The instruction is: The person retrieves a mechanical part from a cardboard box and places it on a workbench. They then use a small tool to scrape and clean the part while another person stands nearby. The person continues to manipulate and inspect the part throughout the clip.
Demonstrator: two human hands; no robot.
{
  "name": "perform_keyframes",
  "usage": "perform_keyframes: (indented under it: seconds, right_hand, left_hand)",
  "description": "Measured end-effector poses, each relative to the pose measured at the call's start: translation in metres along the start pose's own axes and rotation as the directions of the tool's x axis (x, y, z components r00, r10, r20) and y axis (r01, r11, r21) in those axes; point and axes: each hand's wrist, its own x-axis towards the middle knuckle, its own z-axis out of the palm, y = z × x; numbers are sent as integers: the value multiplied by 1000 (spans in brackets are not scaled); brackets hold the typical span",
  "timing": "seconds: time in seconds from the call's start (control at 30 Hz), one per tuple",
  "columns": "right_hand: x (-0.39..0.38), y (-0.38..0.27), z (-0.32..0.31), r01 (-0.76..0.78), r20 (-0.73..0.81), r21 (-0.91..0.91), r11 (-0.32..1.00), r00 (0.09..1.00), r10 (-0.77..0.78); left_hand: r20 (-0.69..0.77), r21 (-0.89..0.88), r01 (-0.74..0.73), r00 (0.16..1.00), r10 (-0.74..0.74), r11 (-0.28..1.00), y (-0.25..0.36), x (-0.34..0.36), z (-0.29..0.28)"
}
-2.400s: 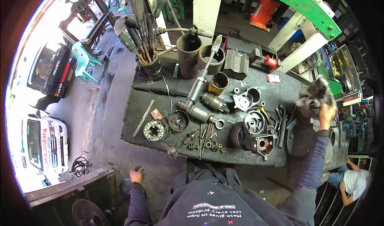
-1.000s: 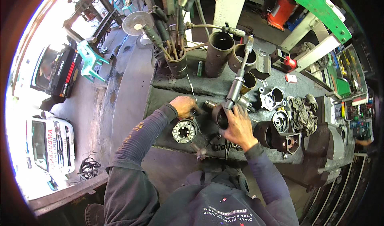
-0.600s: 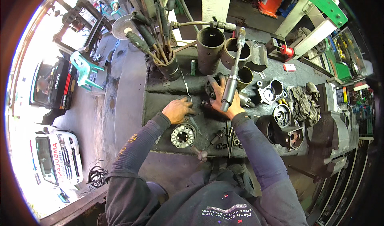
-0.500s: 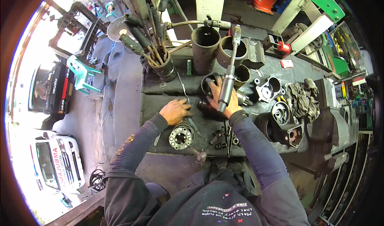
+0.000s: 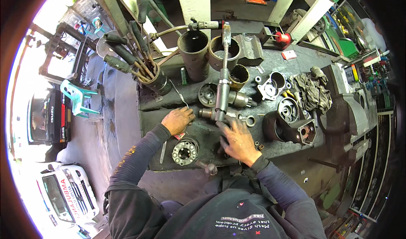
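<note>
While the left hand [image 5: 177, 120] is resting beyond the holed disc [image 5: 185, 145], its grip unclear, the right hand [image 5: 239, 142] is hovering loosely spread, apparently mid-reach, left of the near nuts [image 5: 261, 146]; grasping calls for closing fingers.

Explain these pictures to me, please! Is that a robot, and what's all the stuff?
There's no robot: these are a person's own bare hands. The camera sits on the person's head and looks down. Its very wide lens makes straight edges look curved.

The left hand is close to a round metal part with holes. The right hand is over the dark workbench, fingers spread and a bit blurry. I can't tell whether either grip holds anything.

On the bench you can also see a can of long-handled tools, a tall dark cylinder and a crumpled grey rag.
</note>
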Motion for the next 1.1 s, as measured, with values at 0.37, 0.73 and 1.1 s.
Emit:
perform_keyframes:
  seconds: [0.37, 0.73, 1.1]
  right_hand:
    - [34, -27, 81, -12, 169, -175, 984, 985, 42]
    - [42, -23, 93, -225, 131, 43, 973, 967, 218]
    - [40, -18, 120, -324, 31, 132, 937, 946, 323]
  left_hand:
    - [-101, 10, -37, 994, 38, 999, 6, -9, 9]
    - [-64, -244, 130, 987, -150, 961, 10, -5, 0]
    - [-111, -249, 238, 956, -272, 939, 6, -16, 33]
